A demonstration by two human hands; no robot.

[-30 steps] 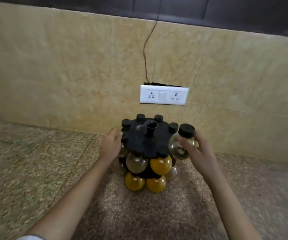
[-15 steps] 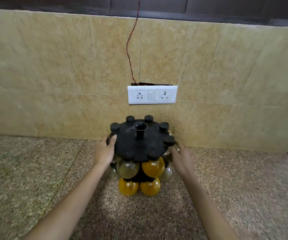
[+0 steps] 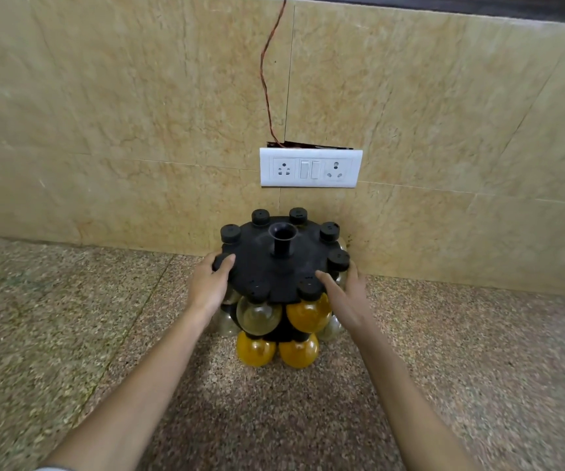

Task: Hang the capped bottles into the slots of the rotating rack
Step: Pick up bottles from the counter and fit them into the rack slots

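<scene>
The left hand [image 3: 210,287] grips the left rim of the rack [image 3: 284,270], its fingers curled over the edge right by one of the black caps [image 3: 329,231], thumb up on the top disc. The right hand [image 3: 342,295] sits at the near right of the same disc with its fingers fairly straight and spread. The thumb lies on the disc just beside a near cap, and the other fingers reach up along the right edge behind another cap. It holds nothing that can be made out. The rack stands upright on the counter [image 3: 70,317], close to the far wall [image 3: 121,107], between the two hands. A short hollow post [image 3: 281,243] rises from the middle of the disc, and capped bottles fill the slots around the rim. Under the near edge hang a clear bottle [image 3: 258,316] on the left and an amber bottle [image 3: 308,316] touching it on the right. Below them, in the lower tier, are two more amber bottles [image 3: 255,348] side by side, low to the counter. More clear bottles show partly behind the wrists on both sides. On the wall just above the rack is a white switch plate [image 3: 311,167] with two sockets and two switches, and a thin reddish wire [image 3: 267,79] runs up from its top edge.
</scene>
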